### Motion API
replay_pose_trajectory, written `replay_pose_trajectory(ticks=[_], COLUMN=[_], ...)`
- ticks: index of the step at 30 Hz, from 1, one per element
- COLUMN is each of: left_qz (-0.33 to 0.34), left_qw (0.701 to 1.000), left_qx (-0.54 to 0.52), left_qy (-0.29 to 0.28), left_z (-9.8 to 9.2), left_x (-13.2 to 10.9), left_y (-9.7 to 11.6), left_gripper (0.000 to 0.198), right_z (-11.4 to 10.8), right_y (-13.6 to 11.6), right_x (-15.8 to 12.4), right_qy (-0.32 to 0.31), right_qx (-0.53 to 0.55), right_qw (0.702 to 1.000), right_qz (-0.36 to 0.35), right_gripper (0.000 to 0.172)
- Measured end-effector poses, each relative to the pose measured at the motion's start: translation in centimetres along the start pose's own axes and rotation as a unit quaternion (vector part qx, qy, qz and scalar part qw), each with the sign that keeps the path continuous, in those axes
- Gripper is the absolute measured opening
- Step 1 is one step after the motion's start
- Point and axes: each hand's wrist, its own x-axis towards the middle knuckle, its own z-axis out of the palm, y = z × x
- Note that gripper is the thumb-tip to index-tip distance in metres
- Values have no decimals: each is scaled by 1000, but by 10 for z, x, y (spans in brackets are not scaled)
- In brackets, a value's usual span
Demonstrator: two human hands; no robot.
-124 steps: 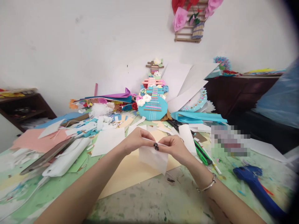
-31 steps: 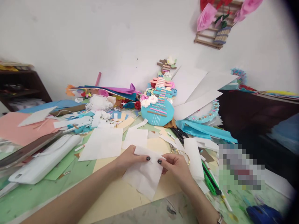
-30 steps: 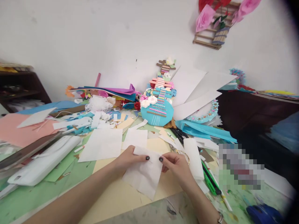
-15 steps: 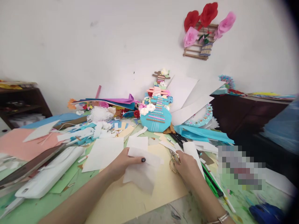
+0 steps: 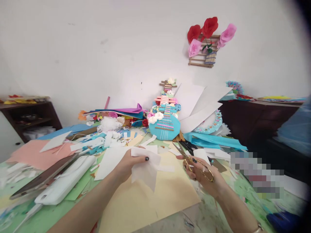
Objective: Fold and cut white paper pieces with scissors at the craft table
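Note:
Between the thumb and fingers of my left hand is a thin white sheet of tissue paper, its lower part hanging in a point over a cream sheet of card. My right hand grips gold-handled scissors with the blades pointing up and away to the left, apart from the paper. A small white paper strip shows just right of the tissue. White sheets lie behind and left of my left hand.
A white power strip and a dark flat device lie at left. Paper scraps are heaped behind. A blue paper lute stands against the wall. A blue object sits at the lower right.
My right hand has picked the scissors up off the table and raised them. My left hand still holds the tissue paper. The view has shifted slightly.

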Motion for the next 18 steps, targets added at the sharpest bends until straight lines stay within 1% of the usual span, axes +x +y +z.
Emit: replay_pose_trajectory(ticks=[2, 5, 7, 12, 15, 18], left_qz=[6, 17, 17, 6, 7, 9], left_qw=[1000, 999, 999, 998, 999, 1000], left_qx=[3, -6, -17, -21, -17, -7], left_qy=[14, 36, 46, 51, 37, 19], left_z=[0, 1, 2, 5, 6, 7], left_x=[0, 0, -1, -3, -5, -6], left_y=[1, 1, 1, -1, -3, -4], left_gripper=[27, 28, 28, 29, 29, 28], right_z=[8, 17, 21, 31, 36, 36], right_y=[7, 18, 22, 26, 27, 26], right_x=[-3, -7, -11, -15, -13, -12], right_qy=[-83, -216, -267, -283, -278, -269], right_qx=[26, 35, 28, 30, 45, 56], right_qw=[996, 975, 962, 957, 958, 961], right_qz=[7, 39, 50, 55, 48, 46], right_gripper=[46, 62, 66, 58, 55, 56])
